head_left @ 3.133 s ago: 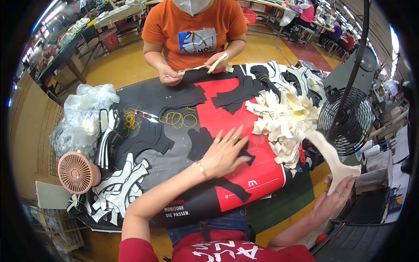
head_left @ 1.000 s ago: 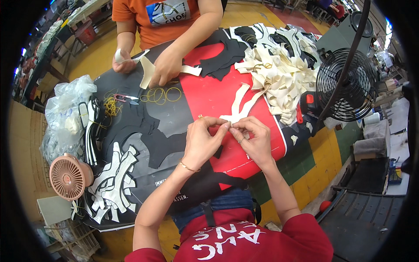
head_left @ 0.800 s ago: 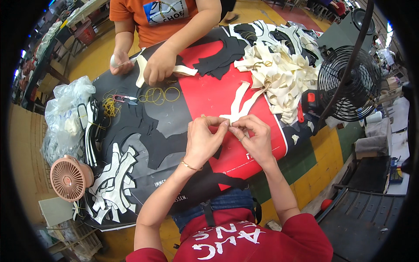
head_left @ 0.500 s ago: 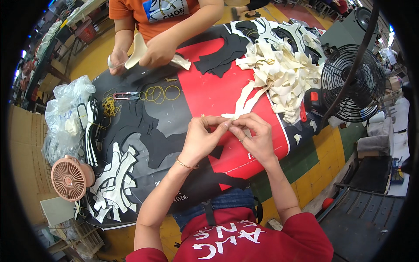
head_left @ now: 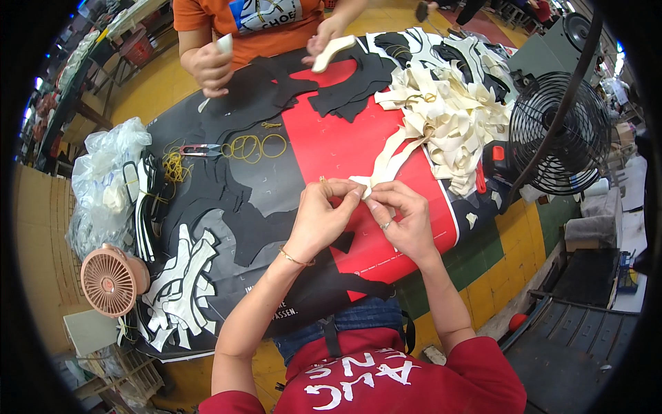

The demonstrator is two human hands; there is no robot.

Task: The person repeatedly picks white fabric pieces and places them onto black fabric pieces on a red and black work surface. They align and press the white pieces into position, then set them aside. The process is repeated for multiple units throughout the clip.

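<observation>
Table (head_left: 483, 259): red-black banner (head_left: 331, 148) spread over it; cream strips (head_left: 448, 117), black cutouts (head_left: 227, 228) atop.

— From where is the scene viewed?

— A single head-worn fisheye view is given, looking steeply down from above the wearer's red shirt (head_left: 386, 376) onto the table (head_left: 289, 186).

— How near is it set?

— Close: the left hand (head_left: 324, 217) and right hand (head_left: 403, 221) are seen near the centre, with the cream strip (head_left: 386, 162) running up from the fingertips (head_left: 358, 190). Beyond the fingers, toward the top edge, a second person's hands (head_left: 210, 65) are caught.

— And the edges?

— Straight lines are bent toward a dark round rim. Right of the fingers a black fan (head_left: 562, 134) is framed; far left of them, a pink fan (head_left: 110, 279). No second view is supplied, so nothing is shared.
</observation>
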